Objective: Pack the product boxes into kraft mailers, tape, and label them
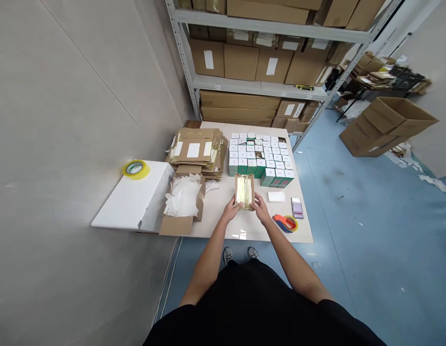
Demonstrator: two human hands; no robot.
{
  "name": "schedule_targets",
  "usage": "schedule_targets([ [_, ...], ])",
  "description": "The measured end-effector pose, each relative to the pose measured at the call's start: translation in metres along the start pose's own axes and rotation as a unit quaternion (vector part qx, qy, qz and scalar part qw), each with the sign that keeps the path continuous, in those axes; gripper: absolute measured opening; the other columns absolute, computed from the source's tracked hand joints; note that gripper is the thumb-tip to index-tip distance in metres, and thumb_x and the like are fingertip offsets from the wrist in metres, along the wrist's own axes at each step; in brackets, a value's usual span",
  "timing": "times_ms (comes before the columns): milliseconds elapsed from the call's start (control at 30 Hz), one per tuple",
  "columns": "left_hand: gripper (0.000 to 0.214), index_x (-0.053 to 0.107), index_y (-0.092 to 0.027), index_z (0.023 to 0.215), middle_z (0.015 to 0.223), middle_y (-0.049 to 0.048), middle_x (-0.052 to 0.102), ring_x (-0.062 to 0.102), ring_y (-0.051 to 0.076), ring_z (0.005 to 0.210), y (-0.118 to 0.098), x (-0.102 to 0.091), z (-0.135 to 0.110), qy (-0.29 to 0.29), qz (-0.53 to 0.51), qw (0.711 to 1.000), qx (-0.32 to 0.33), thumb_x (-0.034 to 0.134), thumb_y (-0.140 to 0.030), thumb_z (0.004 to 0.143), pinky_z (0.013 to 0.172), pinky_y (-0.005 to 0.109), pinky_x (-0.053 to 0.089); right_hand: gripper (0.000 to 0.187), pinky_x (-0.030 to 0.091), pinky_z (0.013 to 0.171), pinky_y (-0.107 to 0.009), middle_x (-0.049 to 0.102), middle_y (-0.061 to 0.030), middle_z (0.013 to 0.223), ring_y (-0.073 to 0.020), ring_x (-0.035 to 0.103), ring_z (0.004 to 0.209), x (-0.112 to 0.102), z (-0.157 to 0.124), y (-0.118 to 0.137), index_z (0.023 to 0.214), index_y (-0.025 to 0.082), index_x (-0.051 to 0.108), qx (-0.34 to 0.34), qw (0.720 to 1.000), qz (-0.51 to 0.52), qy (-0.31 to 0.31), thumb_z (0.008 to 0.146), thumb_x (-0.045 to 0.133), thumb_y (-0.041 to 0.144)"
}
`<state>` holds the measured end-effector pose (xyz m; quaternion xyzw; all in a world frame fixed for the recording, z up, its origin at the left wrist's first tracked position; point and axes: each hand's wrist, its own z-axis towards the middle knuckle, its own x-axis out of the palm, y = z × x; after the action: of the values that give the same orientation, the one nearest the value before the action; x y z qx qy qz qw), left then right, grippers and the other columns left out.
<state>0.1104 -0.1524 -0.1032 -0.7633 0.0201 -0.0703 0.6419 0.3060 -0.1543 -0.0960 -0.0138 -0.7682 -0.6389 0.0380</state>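
Between my two hands is a small cardboard box (244, 190) with shiny yellowish tape strips along its upper face. My left hand (231, 209) is closed on its near left corner, and my right hand (259, 208) grips the near right corner. The box is just above the front part of the table (223, 229); whether it touches the top I cannot tell. Beyond it stand rows of small white-topped green boxes (252, 166). To the right of my right hand lie a white flat box (276, 196) and an orange-red tape dispenser (284, 222).
Flattened cardboard (194, 149) is stacked at the back left. In front of it, an open carton (176, 225) holds white paper. Yellow tape (135, 169) lies on a white surface at left. Purple-white packs (297, 208) sit near the right edge. Shelving (244, 86) with cartons stands behind.
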Motion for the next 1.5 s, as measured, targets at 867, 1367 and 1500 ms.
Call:
schedule_targets([
  [867, 0.078, 0.056, -0.021, 0.151, 0.150, 0.0113, 0.062, 0.059, 0.032, 0.136, -0.024, 0.014, -0.172, -0.392, -0.030, 0.917, 0.059, 0.079, -0.049, 0.082, 0.116, 0.049, 0.045, 0.075, 0.054, 0.107, -0.052, 0.053, -0.0080, 0.155, -0.0324, 0.058, 0.132, 0.072, -0.025, 0.030, 0.149, 0.033, 0.054, 0.004, 0.923, -0.033, 0.382, 0.077, 0.075, 0.039],
  [1367, 0.070, 0.061, -0.020, 0.145, 0.137, 0.0098, 0.070, 0.065, 0.030, 0.125, 0.046, 0.009, -0.488, -0.651, -0.082, 0.753, 0.057, 0.076, -0.049, 0.083, 0.109, 0.045, 0.051, 0.054, 0.054, 0.106, -0.052, 0.061, -0.0077, 0.144, -0.0291, 0.061, 0.127, 0.229, -0.280, -0.056, 0.125, 0.030, 0.061, 0.039, 0.780, -0.080, 0.619, 0.076, 0.078, 0.042],
  [1500, 0.071, 0.062, -0.019, 0.144, 0.136, 0.0104, 0.071, 0.066, 0.030, 0.124, 0.079, 0.022, -0.586, -0.708, -0.099, 0.697, 0.048, 0.075, -0.052, 0.083, 0.108, 0.045, 0.051, 0.056, 0.055, 0.103, -0.053, 0.062, -0.0065, 0.144, -0.0281, 0.062, 0.123, 0.258, -0.377, -0.085, 0.127, 0.031, 0.062, 0.055, 0.728, -0.107, 0.675, 0.075, 0.078, 0.044],
])
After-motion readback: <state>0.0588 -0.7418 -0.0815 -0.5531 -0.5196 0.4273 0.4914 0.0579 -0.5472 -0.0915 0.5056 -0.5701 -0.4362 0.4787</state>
